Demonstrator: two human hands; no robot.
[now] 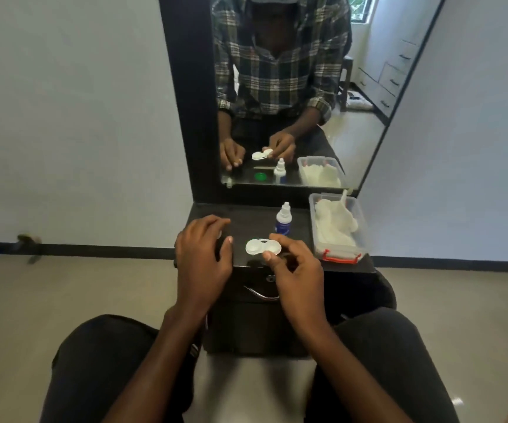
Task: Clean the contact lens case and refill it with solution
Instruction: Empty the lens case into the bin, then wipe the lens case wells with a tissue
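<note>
Soft daylight from the window in the tall black-framed mirror (pixel 292 87); edges bow, everything slightly blurred.

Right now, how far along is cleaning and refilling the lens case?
Done: at least one cap is off the white twin-well lens case.

In hand: the right hand pinches its right end; the left hand rests on the dark shelf.

Left: the small white-and-blue solution bottle stands untouched.

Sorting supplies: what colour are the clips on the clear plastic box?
Red-orange clips, clearest in the head view.
</note>
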